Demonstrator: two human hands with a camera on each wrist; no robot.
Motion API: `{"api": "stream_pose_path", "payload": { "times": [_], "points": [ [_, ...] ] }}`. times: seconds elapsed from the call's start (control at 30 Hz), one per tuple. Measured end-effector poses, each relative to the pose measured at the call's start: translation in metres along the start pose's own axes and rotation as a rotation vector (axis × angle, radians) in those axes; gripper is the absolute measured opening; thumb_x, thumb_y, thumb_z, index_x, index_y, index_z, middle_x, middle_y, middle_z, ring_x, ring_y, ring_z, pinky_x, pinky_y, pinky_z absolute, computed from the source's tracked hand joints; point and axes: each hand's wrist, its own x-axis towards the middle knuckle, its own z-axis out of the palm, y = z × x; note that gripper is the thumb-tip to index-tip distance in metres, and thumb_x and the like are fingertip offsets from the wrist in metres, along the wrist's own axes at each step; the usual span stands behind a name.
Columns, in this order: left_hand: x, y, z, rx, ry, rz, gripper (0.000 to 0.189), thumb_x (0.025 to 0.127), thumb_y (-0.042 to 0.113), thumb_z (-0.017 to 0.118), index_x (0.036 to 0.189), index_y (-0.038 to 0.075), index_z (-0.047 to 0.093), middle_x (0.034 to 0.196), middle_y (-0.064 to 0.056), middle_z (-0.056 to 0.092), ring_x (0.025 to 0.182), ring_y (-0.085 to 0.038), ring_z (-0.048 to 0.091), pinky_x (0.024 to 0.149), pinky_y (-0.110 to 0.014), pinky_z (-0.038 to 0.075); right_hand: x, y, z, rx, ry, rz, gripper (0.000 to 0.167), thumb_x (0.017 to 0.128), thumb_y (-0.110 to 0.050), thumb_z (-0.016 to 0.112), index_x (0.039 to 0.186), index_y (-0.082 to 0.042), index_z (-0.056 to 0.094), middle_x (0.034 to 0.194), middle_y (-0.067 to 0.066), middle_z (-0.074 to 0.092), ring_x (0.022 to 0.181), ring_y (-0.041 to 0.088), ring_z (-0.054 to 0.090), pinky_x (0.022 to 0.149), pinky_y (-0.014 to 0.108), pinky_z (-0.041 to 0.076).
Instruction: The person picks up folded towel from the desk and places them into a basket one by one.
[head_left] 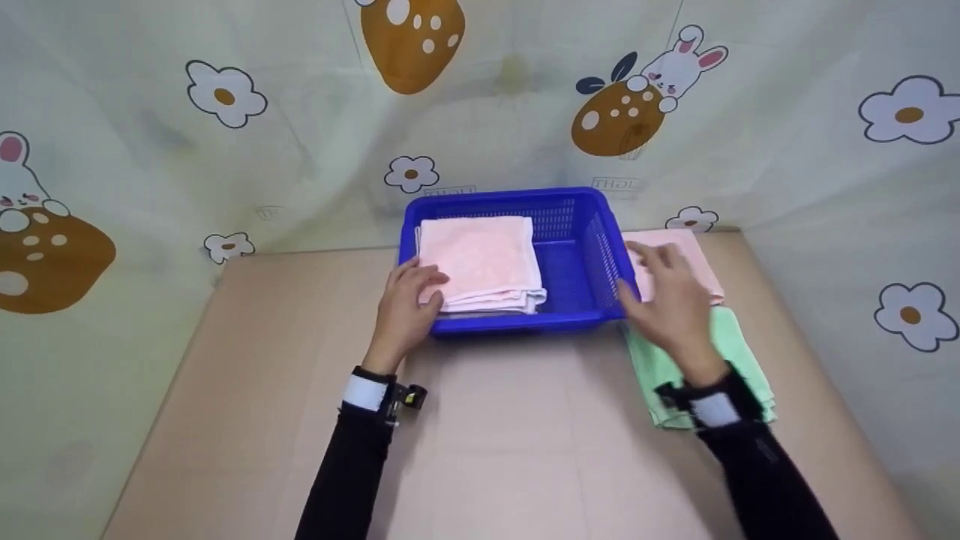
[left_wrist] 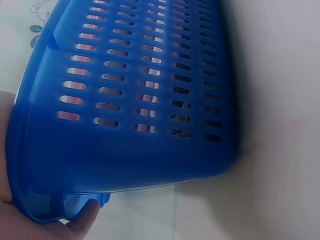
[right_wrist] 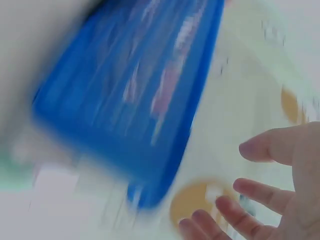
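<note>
A blue plastic basket (head_left: 574, 281) with slotted walls stands on the table. Inside its left part lies a stack of folded towels, topped by a pink towel (head_left: 480, 255). My left hand (head_left: 405, 304) is over the basket's front left corner, fingers relaxed across the rim and fingertips by the towel; firm contact cannot be told. The thumb (left_wrist: 85, 217) shows near the corner in the left wrist view. My right hand (head_left: 671, 300), blurred and empty, is spread beside the basket's right wall (right_wrist: 125, 90). Beneath it are another pink towel (head_left: 686, 251) and a folded green towel (head_left: 739, 352).
The tan table (head_left: 510, 450) extends in front of the basket and to its left. A pale curtain (head_left: 300, 172) printed with flowers and rabbits hangs behind and along both sides. Each wrist wears a black strap with a white patch.
</note>
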Motion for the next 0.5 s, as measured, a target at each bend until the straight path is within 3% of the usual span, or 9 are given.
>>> {"api": "stream_pose_path", "payload": {
  "times": [0.1,0.17,0.37,0.5],
  "points": [
    [0.0,0.0,0.0,-0.002,0.006,0.011,0.022,0.093,0.008,0.066,0.113,0.006,0.076,0.136,-0.014,0.068,0.148,-0.032,0.042,0.121,-0.052,0.035,-0.009,0.04,-0.022,-0.023,-0.033,0.09,0.054,0.092,-0.027,0.073,0.142,-0.013,0.059,0.116,0.02,0.064,0.095,0.039,0.064,0.069,0.054,0.051],
    [0.0,0.0,0.0,-0.002,0.005,0.013,0.022,0.093,0.008,0.066,0.113,0.006,0.076,0.136,-0.014,0.068,0.148,-0.032,0.042,0.121,-0.052,0.035,-0.013,0.068,-0.035,-0.028,-0.105,0.167,0.059,0.095,-0.032,0.072,0.147,-0.01,0.053,0.12,0.024,0.062,0.102,0.043,0.063,0.075,0.059,0.051],
    [0.001,0.001,-0.001,-0.001,0.001,-0.016,0.022,0.094,0.009,0.066,0.114,0.007,0.076,0.137,-0.013,0.067,0.149,-0.031,0.04,0.122,-0.053,0.033,-0.019,0.141,-0.047,-0.008,-0.43,0.37,0.092,0.097,-0.065,0.058,0.158,0.001,0.033,0.133,0.035,0.048,0.118,0.051,0.052,0.089,0.066,0.047],
    [0.001,0.001,-0.001,-0.002,-0.012,-0.026,0.023,0.094,0.01,0.066,0.115,0.008,0.076,0.139,-0.013,0.066,0.15,-0.031,0.039,0.122,-0.054,0.032,-0.024,0.168,-0.046,0.01,-0.62,0.412,0.103,0.096,-0.071,0.054,0.156,0.009,0.028,0.136,0.04,0.046,0.119,0.054,0.052,0.093,0.067,0.047]
  ]
}}
